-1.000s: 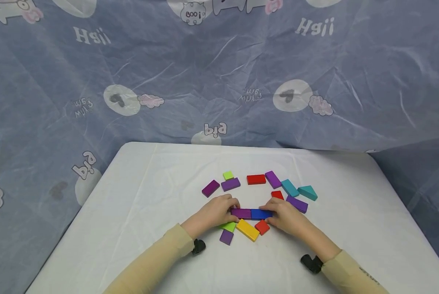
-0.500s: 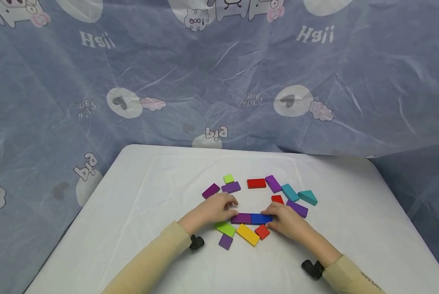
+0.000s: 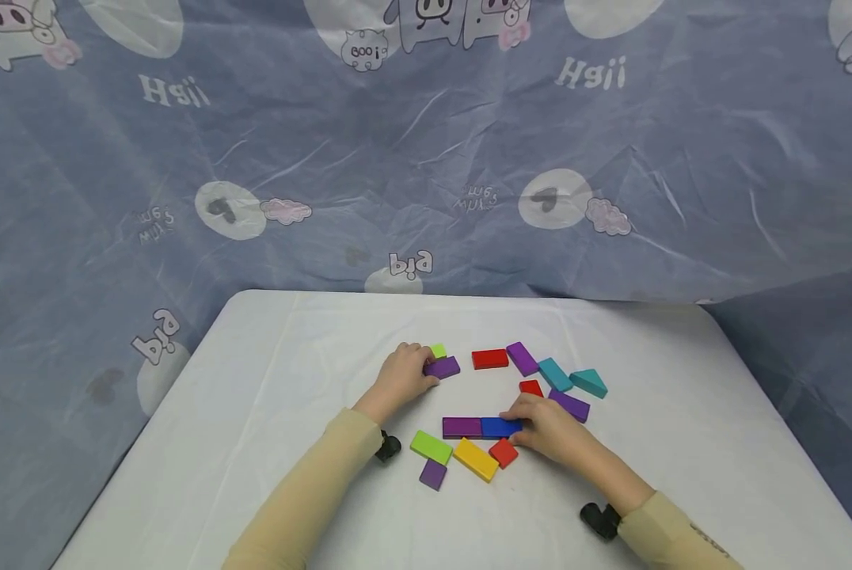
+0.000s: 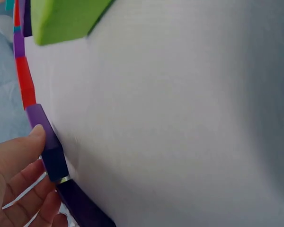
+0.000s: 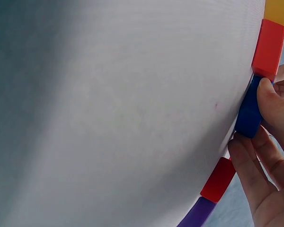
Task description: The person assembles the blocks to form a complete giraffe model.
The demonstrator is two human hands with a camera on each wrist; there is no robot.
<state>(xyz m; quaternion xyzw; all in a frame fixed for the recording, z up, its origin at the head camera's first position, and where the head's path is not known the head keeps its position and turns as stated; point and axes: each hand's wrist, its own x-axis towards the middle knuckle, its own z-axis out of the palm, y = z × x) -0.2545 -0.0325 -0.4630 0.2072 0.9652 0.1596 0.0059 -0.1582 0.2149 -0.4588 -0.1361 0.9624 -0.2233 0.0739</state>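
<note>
My left hand is at a purple block on the far left of the group. In the left wrist view the thumb lies on that block and the fingers curl behind it. A darker purple block lies beside those fingers; the hand covers it in the head view. My right hand pinches the right end of a blue block between thumb and fingers. The blue block lies end to end with a magenta-purple block.
In front lie green, yellow, red and small purple blocks. Behind are a red block, a purple one, two teal pieces, and others on the white table.
My left hand has let go of the magenta-purple block and moved away, up and left, to the purple block at the back. My right hand stays on the blue block.
</note>
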